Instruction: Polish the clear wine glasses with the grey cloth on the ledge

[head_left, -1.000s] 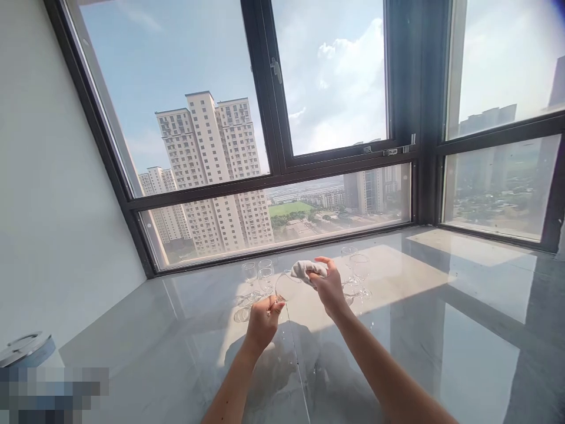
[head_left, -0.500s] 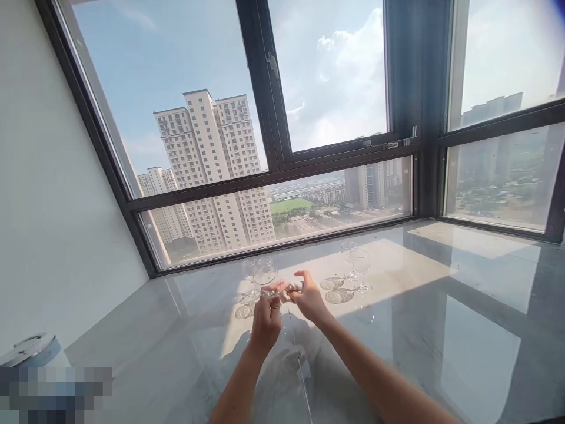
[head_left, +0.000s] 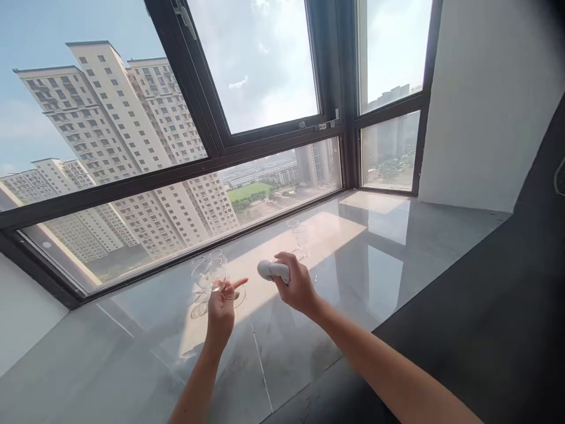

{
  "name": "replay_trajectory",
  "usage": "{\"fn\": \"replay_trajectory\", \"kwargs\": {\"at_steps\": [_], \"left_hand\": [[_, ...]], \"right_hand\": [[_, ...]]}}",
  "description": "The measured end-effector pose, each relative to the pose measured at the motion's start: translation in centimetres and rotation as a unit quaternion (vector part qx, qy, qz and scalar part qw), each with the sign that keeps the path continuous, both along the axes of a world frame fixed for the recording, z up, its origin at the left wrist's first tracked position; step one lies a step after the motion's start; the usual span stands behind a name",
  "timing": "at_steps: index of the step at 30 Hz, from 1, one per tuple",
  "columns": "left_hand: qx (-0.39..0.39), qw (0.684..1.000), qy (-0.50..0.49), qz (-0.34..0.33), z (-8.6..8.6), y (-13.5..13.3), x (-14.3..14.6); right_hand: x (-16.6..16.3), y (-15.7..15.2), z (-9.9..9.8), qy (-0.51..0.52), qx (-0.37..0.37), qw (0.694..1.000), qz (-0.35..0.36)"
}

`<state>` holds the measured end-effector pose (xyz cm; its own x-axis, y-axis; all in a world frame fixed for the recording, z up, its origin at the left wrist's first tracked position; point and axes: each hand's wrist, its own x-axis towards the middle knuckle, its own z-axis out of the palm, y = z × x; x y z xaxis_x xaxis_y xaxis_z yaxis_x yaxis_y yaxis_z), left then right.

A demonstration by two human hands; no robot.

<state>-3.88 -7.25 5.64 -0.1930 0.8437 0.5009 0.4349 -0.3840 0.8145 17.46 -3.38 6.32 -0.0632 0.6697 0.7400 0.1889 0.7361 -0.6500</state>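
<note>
My left hand (head_left: 221,309) is closed round the stem of a clear wine glass (head_left: 207,272), its index finger stretched out to the right. The glass leans, with its bowl to the upper left of the hand and its round foot to the right. Just behind it, other clear glasses (head_left: 218,254) overlap it and are hard to tell apart. My right hand (head_left: 296,285) grips a smooth white object with a rounded end (head_left: 266,270), held apart from the glass; its exact kind is unclear. Beyond this hand stand two more clear wine glasses (head_left: 299,234), partly hidden.
A glossy grey tiled sill (head_left: 141,359) with a sunlit patch lies under the hands. Dark window frames (head_left: 273,150) border its far side, and a white wall (head_left: 477,118) rises at the right. The sill's front edge (head_left: 384,327) drops to a dark area.
My right hand has drawn away from the glass to the right, and the white object now shows clearly. The glass remains in my left hand. The view has turned right.
</note>
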Motion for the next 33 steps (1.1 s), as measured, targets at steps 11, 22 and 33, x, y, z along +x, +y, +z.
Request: {"fn": "replay_trajectory", "kwargs": {"at_steps": [11, 22, 33], "left_hand": [[-0.139, 0.964, -0.039, -0.222, -3.7, 5.2, 12.0], [-0.072, 0.985, 0.005, -0.155, -4.8, 10.7, 20.4], [-0.08, 0.989, 0.092, -0.085, -5.4, 12.2, 18.4]], "right_hand": [[15.1, 6.5, -4.9, 0.037, -0.085, 0.944, -0.318], [15.2, 5.9, -5.0, 0.057, -0.082, 0.935, -0.339], [15.3, 5.9, -4.8, 0.088, -0.087, 0.93, -0.347]]}}
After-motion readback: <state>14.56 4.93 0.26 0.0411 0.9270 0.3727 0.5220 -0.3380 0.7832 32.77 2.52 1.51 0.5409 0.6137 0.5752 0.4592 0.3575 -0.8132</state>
